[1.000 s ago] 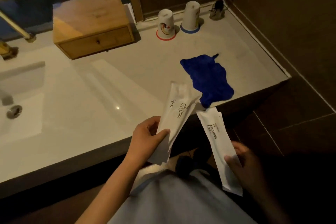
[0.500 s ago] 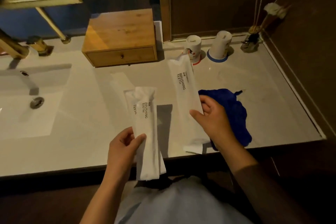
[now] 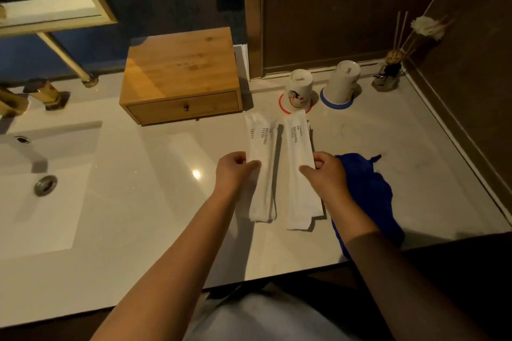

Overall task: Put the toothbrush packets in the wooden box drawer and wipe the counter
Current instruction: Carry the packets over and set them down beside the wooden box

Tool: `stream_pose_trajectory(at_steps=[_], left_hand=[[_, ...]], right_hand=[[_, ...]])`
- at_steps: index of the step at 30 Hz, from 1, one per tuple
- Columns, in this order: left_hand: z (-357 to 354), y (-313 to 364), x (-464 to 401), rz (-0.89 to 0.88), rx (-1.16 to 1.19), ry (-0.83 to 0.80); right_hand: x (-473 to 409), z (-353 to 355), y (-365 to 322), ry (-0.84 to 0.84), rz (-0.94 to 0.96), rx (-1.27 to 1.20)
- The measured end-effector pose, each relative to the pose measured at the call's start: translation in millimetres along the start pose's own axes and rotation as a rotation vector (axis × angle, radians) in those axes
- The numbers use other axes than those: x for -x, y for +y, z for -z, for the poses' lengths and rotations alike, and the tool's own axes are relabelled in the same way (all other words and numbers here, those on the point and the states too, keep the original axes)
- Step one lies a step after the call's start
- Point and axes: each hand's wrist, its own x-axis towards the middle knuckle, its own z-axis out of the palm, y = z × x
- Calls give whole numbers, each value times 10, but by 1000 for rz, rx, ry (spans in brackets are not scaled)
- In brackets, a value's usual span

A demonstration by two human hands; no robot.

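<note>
Shut wooden box drawer (image 3: 183,107) behind packets (image 3: 261,163); blue cloth (image 3: 368,196) alongside.

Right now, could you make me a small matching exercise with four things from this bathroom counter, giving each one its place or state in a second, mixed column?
Things:
1. wooden box drawer
2. blue cloth
3. cup on the red ring
4. drain

Places or states:
A. upside down, near the back wall
B. in the sink, far left
C. shut
D. crumpled, beside the right hand

Pairs: 1-C, 2-D, 3-A, 4-B
</note>
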Motion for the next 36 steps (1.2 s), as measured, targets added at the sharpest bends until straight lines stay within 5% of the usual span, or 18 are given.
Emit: stream_pose_trajectory(at_steps=[4, 12, 18, 28, 36], left_hand=[[-207, 91, -178, -19, -128, 14], [-324, 7, -131, -333, -612, -17], [-115, -265, 268, -573, -934, -286], [-276, -373, 345, -602, -1209, -312], [25, -177, 302, -725, -1242, -304]], right_hand=[[-63, -47, -35, 72, 9, 120], [104, 43, 37, 128, 288, 839], [202, 46, 325, 42, 566, 1083], [199, 47, 433, -144, 530, 1097], [276, 78, 127, -29, 552, 1108]])
